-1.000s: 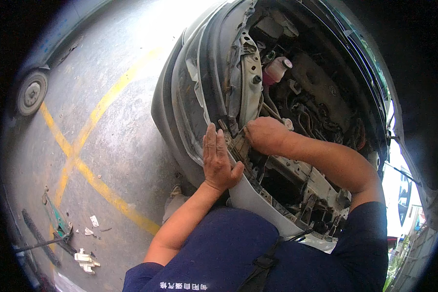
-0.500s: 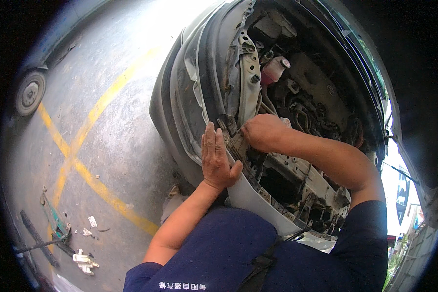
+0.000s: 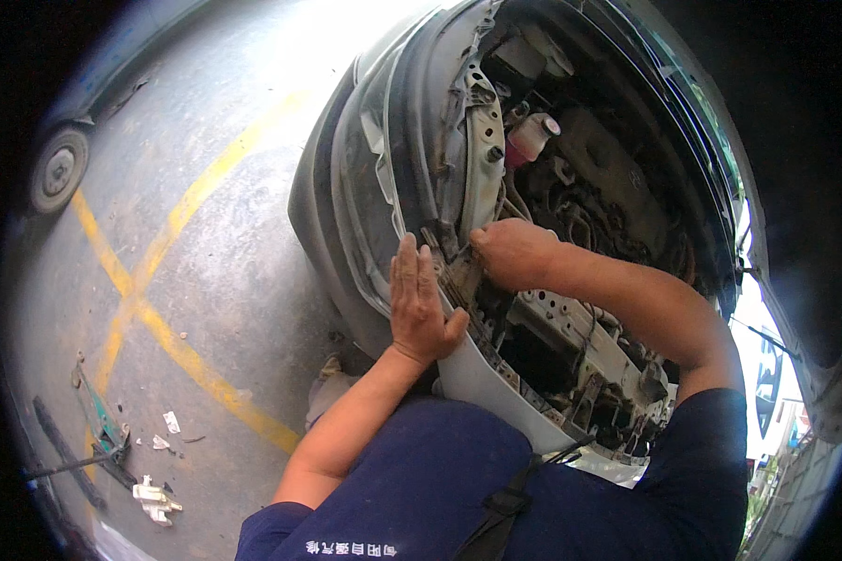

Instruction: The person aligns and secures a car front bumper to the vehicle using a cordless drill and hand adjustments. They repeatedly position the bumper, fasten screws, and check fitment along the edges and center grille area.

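Observation:
My left hand [image 3: 419, 309] lies flat with its fingers stretched out on the outer edge of the car's front bumper [image 3: 351, 215]. Across from it, my right hand [image 3: 510, 254] is closed, its fingers bunched over the front crossmember [image 3: 485, 150] of the opened engine bay. Whatever those fingers hold, if anything, is hidden under the hand. Just beyond the right hand stands a coolant reservoir [image 3: 531, 137], whitish with pink fluid inside. The engine [image 3: 608, 178] sits behind it, with hoses in front.
The raised hood [image 3: 805, 234] hangs along the right side. On the grey floor at left lie a green jack [image 3: 108, 430], a white plastic part [image 3: 156, 500] and small white scraps [image 3: 171, 422]. Another vehicle's wheel [image 3: 61, 171] stands at the far left, near yellow floor lines [image 3: 173, 238].
The view has shifted slightly. My right hand has turned a little at the same spot on the crossmember; my left hand stays on the bumper edge.

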Motion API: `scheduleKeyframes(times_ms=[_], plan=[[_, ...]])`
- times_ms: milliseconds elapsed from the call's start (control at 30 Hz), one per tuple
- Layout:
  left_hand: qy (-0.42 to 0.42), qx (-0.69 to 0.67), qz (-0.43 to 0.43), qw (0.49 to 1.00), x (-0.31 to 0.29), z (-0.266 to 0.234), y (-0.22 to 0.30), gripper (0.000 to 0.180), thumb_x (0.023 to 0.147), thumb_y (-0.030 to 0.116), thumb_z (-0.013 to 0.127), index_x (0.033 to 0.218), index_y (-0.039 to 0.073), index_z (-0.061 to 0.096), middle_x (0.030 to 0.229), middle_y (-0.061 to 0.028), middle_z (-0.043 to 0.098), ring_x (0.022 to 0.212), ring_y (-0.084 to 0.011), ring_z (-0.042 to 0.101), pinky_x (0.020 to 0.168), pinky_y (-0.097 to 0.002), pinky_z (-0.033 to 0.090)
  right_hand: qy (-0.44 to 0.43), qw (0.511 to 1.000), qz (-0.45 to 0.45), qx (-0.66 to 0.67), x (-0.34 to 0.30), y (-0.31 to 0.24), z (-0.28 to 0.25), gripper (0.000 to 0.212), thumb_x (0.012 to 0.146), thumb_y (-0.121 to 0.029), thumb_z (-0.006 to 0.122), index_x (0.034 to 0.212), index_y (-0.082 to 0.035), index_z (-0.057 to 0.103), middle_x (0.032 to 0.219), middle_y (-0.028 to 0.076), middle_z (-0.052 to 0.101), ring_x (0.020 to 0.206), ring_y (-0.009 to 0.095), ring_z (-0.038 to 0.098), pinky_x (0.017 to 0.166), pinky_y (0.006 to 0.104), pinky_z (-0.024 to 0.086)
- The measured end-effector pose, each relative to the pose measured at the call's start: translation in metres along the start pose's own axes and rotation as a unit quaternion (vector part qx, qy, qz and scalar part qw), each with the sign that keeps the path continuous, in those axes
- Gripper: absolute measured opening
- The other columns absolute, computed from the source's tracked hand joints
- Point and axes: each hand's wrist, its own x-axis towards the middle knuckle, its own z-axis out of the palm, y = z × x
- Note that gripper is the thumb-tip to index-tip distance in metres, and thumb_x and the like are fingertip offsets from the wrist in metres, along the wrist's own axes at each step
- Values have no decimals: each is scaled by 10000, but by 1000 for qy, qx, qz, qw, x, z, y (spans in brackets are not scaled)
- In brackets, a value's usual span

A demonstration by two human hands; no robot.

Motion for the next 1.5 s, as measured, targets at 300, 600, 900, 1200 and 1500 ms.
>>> scheduleKeyframes(times_ms=[300, 600, 900, 1200, 1500], plan=[[-15, 17, -3, 1000, 1, 1, 2, 928, 755, 351, 629, 1485, -139, 331, 1575, -400, 257, 1483, -530, 259, 1231, -566, 177, 59, 991, 81, 86, 1, -9, 26, 239, 928, -145, 552, 857, 35, 691, 842, 282, 686, 862, 439, 696, 769, 506, 553], [-10, 20, 6, 1000, 4, -1, 1, 926, 726, 313, 639, 1470, -152, 341, 1573, -404, 255, 1483, -530, 255, 1229, -569, 172, 96, 995, 25, -16, -4, -8, 15, 162, 783, -118, 660, 819, 12, 751, 835, 222, 730, 824, 400, 731, 721, 472, 591], [-19, 27, 1, 999, 2, -2, 3, 948, 714, 326, 655, 1471, -147, 338, 1571, -408, 248, 1479, -525, 262, 1229, -572, 171, 149, 986, 31, 70, -4, -16, 41, 303, 982, -208, 506, 874, 28, 664, 843, 274, 672, 864, 486, 653, 807, 553, 521], [-24, 41, 17, 999, 4, 1, 2, 933, 740, 352, 632, 1446, -185, 345, 1573, -407, 238, 1481, -535, 238, 1234, -561, 167, 275, 906, 191, 260, -49, -44, 50, 328, 1002, -284, 531, 1025, 15, 664, 938, 275, 669, 955, 468, 642, 846, 530, 509], [-43, 88, 58, 994, 5, 11, -5, 941, 885, 465, 564, 1545, -123, 239, 1638, -346, 148, 1536, -478, 146, 1246, -560, 127, 407, 640, 397, 516, -194, -147, 140, 322, 1011, -295, 576, 902, 7, 605, 771, 217, 613, 700, 387, 583, 674, 470, 473]])
